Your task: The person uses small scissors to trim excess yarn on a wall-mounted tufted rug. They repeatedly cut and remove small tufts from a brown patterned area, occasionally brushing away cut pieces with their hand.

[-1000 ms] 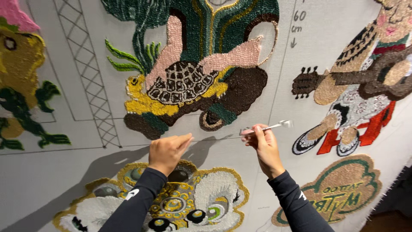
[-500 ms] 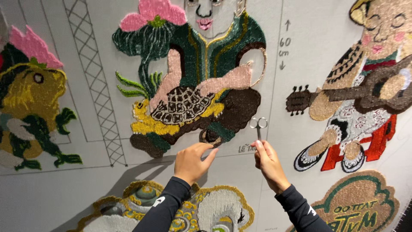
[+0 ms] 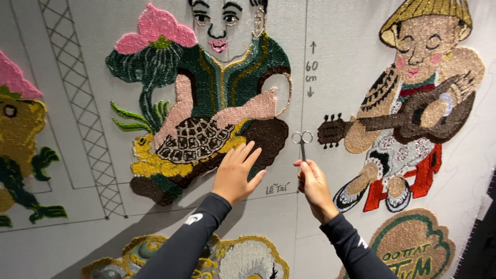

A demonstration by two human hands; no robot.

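The right hand (image 3: 313, 185) pinches small silver scissors (image 3: 302, 143) by the blades, grip clamped, finger loops pointing up — just right of centre frame. The left hand (image 3: 236, 171) lies flat with fingers spread, holding nothing, on the dark brown lower edge of the tufted seated figure with a turtle (image 3: 206, 124). Both hang on a grey backing cloth (image 3: 77, 227); a tufted guitar player (image 3: 418, 119) fills the right side.

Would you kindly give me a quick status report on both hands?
Left hand flat on the tufted turtle-and-figure panel. Right hand pinching small silver scissors, handle loops up. Nothing between hands and the grey backing cloth.
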